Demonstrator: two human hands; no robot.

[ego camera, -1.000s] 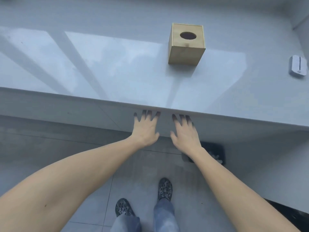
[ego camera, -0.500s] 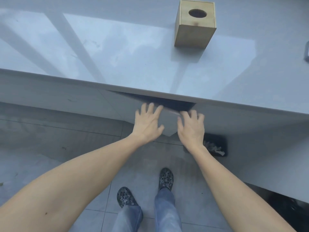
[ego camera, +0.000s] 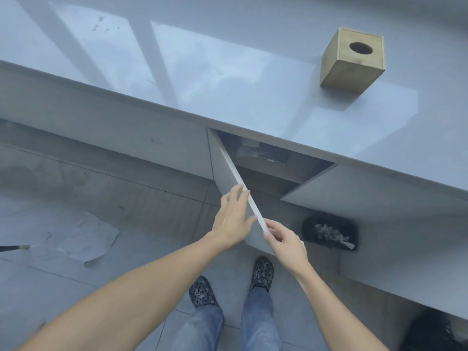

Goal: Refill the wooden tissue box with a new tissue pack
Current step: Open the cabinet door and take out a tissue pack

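The wooden tissue box (ego camera: 352,62) stands on the grey countertop (ego camera: 228,79) at the far right, its round top hole dark. Below the counter edge, two cabinet doors stand open. My left hand (ego camera: 234,216) grips the top edge of the left door (ego camera: 238,181), fingers over the edge. My right hand (ego camera: 285,240) pinches the same door's edge at its near corner. The right door (ego camera: 329,191) is swung out to the right. Inside the dark cabinet (ego camera: 268,158) dim shapes lie on a shelf; I cannot make out a tissue pack.
A black bin (ego camera: 329,233) with crumpled white paper sits on the floor to the right of my hands. A grey cloth (ego camera: 83,239) lies on the tiles at left, next to a dark handle tip (ego camera: 12,248). My two shoes (ego camera: 233,282) are below the open door.
The two doors were closed, then cracked open; now both are swung wide. My hands moved from pressing the fronts to holding the left door's edge. The view shifted left.
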